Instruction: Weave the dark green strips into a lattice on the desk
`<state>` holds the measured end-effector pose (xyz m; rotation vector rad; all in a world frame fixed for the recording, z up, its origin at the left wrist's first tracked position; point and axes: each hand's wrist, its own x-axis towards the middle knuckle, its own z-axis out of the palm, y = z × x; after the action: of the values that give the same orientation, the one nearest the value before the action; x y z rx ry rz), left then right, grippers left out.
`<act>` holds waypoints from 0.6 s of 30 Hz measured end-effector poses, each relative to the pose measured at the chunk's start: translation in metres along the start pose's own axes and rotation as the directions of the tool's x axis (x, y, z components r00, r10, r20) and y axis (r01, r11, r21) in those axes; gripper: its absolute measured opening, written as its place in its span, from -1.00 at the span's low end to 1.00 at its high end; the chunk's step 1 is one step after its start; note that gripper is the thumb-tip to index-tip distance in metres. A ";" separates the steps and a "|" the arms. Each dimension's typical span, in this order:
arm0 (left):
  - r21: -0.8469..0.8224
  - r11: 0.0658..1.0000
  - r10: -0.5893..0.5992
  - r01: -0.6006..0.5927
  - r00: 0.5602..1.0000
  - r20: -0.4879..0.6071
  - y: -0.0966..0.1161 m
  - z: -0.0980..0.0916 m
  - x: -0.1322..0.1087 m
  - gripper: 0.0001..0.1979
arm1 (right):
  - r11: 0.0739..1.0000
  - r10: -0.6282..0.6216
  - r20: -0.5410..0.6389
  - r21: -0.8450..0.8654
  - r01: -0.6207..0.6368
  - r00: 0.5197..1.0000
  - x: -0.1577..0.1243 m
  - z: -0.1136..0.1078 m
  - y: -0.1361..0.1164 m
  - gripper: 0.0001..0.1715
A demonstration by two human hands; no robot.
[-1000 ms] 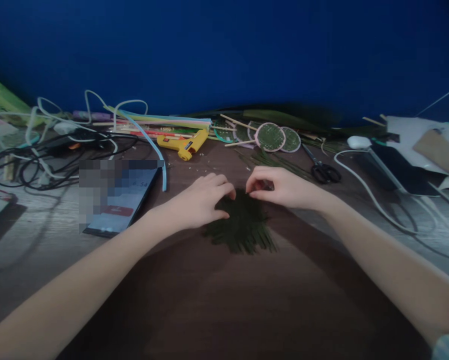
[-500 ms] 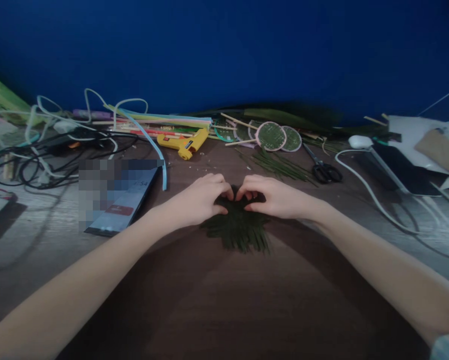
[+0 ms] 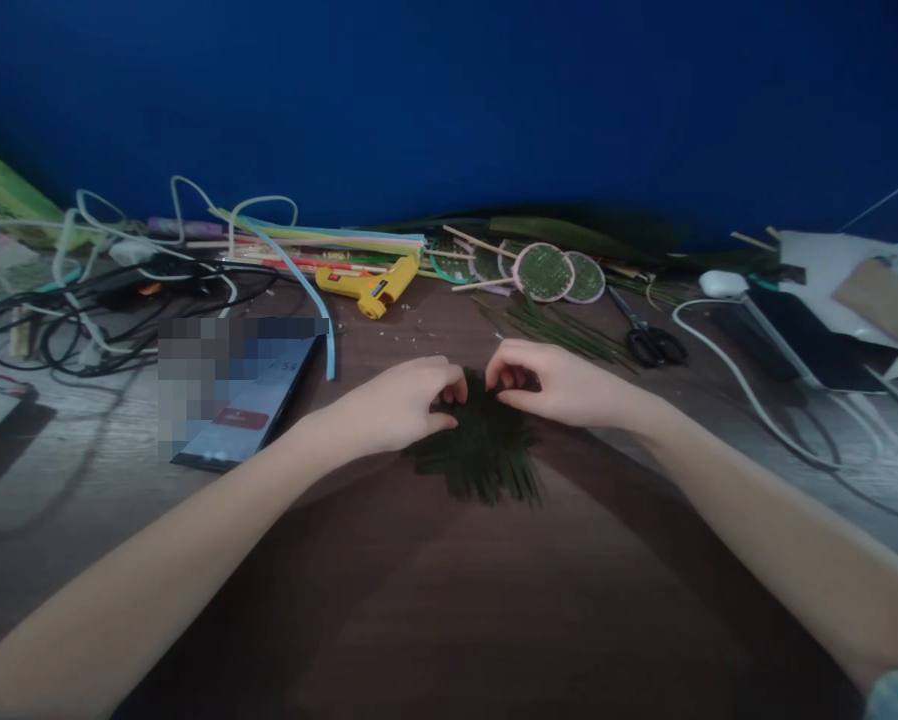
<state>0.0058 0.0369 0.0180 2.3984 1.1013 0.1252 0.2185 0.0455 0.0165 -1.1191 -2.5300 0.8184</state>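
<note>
A dark green bundle of thin woven leaf strips (image 3: 486,450) lies flat on the brown table, its loose ends fanned towards me. At its upper left edge is my left hand (image 3: 411,400), fingers curled and closed on the strips, with the exact hold hard to see. My right hand (image 3: 546,380) is at the upper right edge, its thumb and index finger bent towards each other near the strips. Whether anything lies between those fingertips is too dark to tell.
Behind the hands lie a yellow glue gun (image 3: 370,288), round woven green fans (image 3: 543,272), loose leaf strips (image 3: 569,330) and black scissors (image 3: 655,345). A phone (image 3: 258,400) lies left, with tangled cables (image 3: 66,310) beyond; a dark device (image 3: 813,340) is right.
My right hand has moved slightly right and up, widening the gap between my hands. My left hand and the leaf strips have hardly moved.
</note>
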 end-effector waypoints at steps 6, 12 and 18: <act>-0.027 1.000 0.003 -0.003 1.000 -0.009 0.000 0.001 0.000 -0.86 | 0.997 0.064 0.032 -0.035 -0.062 0.997 -0.002 -0.009 0.002 -0.89; -0.037 0.999 0.006 -0.006 1.000 -0.005 0.001 0.002 0.000 -0.83 | 0.997 0.080 0.121 -0.027 -0.077 0.989 -0.003 -0.008 -0.001 -0.88; -0.052 0.998 0.026 -0.026 1.000 -0.009 0.000 0.004 0.000 -0.77 | 0.995 0.093 0.134 -0.045 -0.087 0.987 -0.002 -0.005 -0.002 -0.76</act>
<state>0.0069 0.0354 0.0142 2.3685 1.0581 0.1713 0.2207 0.0445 0.0214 -1.2378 -2.6335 0.9003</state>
